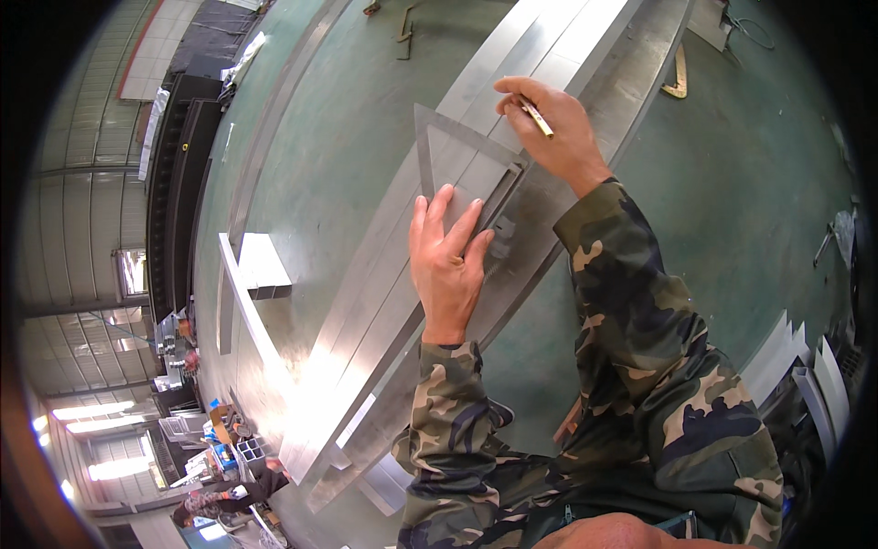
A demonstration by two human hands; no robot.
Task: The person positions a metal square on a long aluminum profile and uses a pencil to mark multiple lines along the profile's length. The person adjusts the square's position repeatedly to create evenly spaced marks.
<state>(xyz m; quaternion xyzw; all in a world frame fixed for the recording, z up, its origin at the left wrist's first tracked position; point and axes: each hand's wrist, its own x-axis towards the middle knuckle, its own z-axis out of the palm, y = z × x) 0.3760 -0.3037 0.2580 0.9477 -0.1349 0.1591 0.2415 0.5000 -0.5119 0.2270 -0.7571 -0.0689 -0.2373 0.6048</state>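
A metal triangle square point(468, 135) with an open middle lies across long, bare metal profiles point(380, 261). Its thicker edge runs along the near right side of the profiles. My left hand point(446, 265) rests there with fingers spread, fingertips at the lower part of the square. In my right hand point(560, 133) is a slim yellowish pencil or marker point(537, 117), pinched between the fingers just beyond the square's far right corner. The writing tip cannot be made out. Camouflage sleeves cover both my forearms.
The profiles lie on a long metal beam point(631, 101) above a green floor point(732, 201). A yellow curved piece point(677, 73) is at the upper right. White profiles point(786, 375) lie at the lower right. Dark stacked beams point(183, 183) stand left; another person point(215, 503) is at lower left.
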